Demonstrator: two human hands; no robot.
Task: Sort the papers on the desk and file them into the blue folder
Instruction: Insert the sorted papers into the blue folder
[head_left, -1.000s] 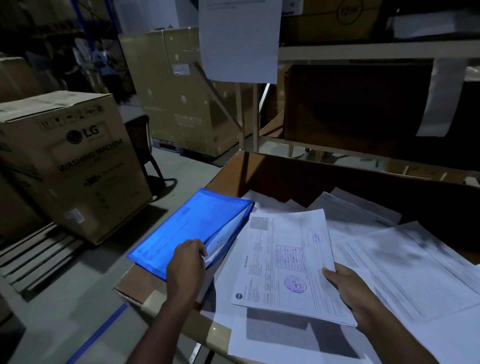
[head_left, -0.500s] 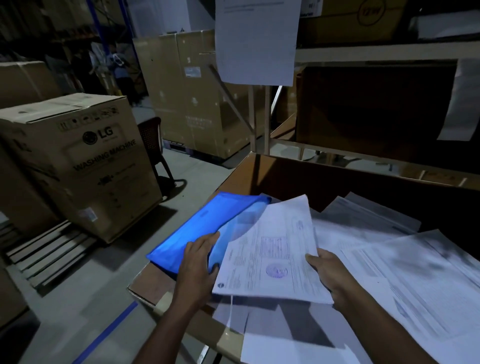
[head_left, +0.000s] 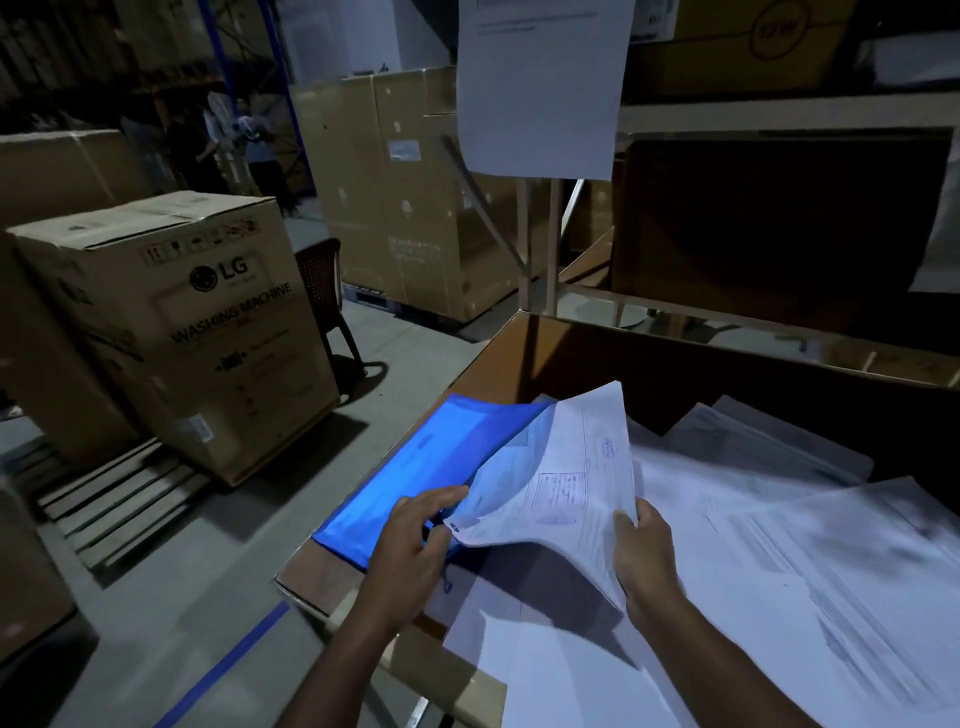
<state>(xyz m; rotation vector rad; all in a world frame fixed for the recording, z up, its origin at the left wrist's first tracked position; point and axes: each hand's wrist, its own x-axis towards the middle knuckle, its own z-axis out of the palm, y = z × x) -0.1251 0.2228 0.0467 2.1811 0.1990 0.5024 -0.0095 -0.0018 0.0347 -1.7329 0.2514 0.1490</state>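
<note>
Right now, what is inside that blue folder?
The stamped invoice sheet held by the right hand is partly tucked into the blue folder, which the left hand holds open. Anything deeper inside is covered.

A single wide-angle view from head height looks forward and down, close over the worktop (head_left: 363, 587). Both forearms enter from the bottom edge; the left hand (head_left: 413, 545) and right hand (head_left: 644, 556) sit low, near centre, the warehouse floor (head_left: 218, 582) beyond them leftward.

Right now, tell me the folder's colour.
Bright blue folder, clearest in the head view.
</note>
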